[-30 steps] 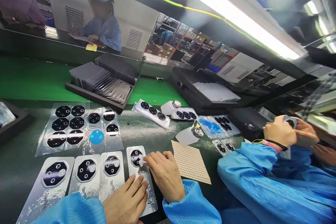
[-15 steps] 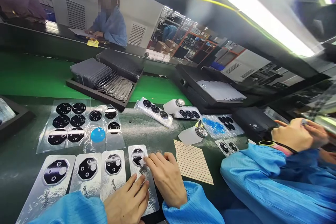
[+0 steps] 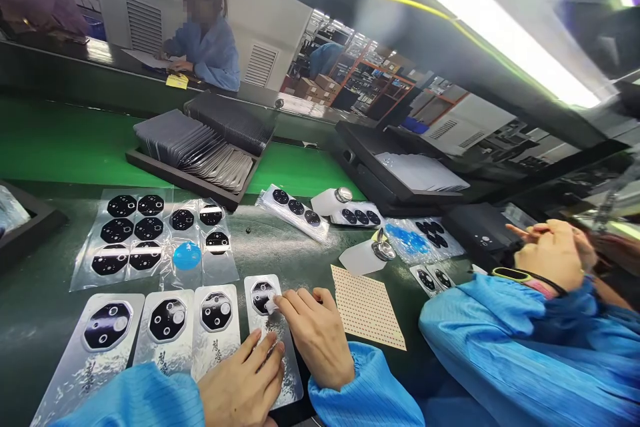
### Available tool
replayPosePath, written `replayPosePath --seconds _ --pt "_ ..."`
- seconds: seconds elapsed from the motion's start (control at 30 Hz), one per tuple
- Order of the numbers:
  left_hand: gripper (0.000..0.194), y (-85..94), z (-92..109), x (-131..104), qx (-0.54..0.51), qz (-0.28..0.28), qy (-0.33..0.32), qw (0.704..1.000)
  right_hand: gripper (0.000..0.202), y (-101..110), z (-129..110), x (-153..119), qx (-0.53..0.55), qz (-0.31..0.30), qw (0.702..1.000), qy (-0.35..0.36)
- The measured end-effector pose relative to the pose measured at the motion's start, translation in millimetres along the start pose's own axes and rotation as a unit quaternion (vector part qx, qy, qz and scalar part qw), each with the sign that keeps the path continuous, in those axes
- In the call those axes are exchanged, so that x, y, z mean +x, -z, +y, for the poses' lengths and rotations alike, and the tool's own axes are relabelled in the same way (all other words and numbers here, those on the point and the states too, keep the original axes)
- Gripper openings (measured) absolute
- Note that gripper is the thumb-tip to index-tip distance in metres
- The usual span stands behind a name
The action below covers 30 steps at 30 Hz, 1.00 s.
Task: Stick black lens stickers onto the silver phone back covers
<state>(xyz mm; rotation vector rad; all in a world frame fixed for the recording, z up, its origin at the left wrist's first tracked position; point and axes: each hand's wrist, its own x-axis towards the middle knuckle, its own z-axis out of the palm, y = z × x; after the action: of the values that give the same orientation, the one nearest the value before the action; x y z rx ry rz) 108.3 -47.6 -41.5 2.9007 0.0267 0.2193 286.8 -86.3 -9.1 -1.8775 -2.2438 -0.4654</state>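
Four fingers of my left hand point(image 3: 245, 380) lie spread and flat across the lower part of a silvery phone back panel point(image 3: 289, 377). Pinched in the fingers of my right hand point(image 3: 317, 340) is a small white wipe point(image 3: 271, 305), pressed against the black octagonal camera plate point(image 3: 260, 293) at the panel's top. Part of the panel is hidden under both hands. To the left lie more silvery panels with black octagons: one near panel point(image 3: 233, 340), a middle panel point(image 3: 185, 347) and a far-left panel point(image 3: 123, 360).
Clear sheets of black octagon films point(image 3: 120, 230) and a blue disc point(image 3: 186, 255) lie behind the panels. Beyond them stands a tray of dark plates point(image 3: 200, 147). A pump bottle point(image 3: 363, 257) and a dotted sticker sheet point(image 3: 370, 307) are to the right. A co-worker's hands point(image 3: 550, 257) are at far right.
My right hand and its wipe have shifted only slightly on the camera plate. My left hand stays put. The co-worker's hands at right have moved a little left.
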Motion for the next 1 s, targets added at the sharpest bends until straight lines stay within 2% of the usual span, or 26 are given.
replayPosePath --seconds 0.57,0.87,1.0 --pt "0.061 0.7 1.7 -0.9 0.015 0.015 -0.002 1.0 0.029 -1.2 -0.6 -1.5 0.008 0.001 1.0 -0.003" --pt "0.059 0.1 1.0 0.3 0.005 0.01 -0.002 1.0 0.025 9.5 13.2 -0.8 0.036 0.022 0.997 -0.059" --pt "0.06 0.1 1.6 -0.4 0.001 0.007 0.0 1.0 0.025 3.5 6.9 5.0 0.055 0.024 0.997 -0.038"
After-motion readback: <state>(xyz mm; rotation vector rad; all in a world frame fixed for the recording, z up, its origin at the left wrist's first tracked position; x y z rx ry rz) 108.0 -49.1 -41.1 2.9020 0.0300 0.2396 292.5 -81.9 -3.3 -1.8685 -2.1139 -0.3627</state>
